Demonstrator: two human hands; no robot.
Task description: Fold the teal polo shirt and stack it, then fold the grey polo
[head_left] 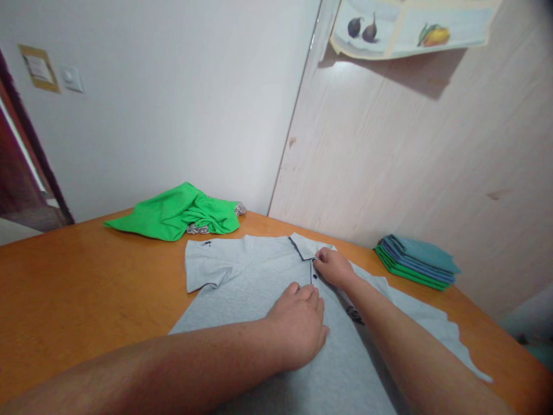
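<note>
A grey polo shirt (pixel 242 276) lies face up and spread out on the orange wooden table (pixel 86 294), collar toward the wall. My left hand (pixel 298 328) rests flat on the shirt's chest just below the button placket, fingers together and extended. My right hand (pixel 332 268) is at the collar, fingertips pinched on the placket next to the dark buttons.
A crumpled bright green shirt (pixel 177 216) lies at the table's far edge by the white wall. A stack of folded blue and green shirts (pixel 417 262) sits at the right, against the pale wood panel. A fruit picture (pixel 406 26) hangs overhead.
</note>
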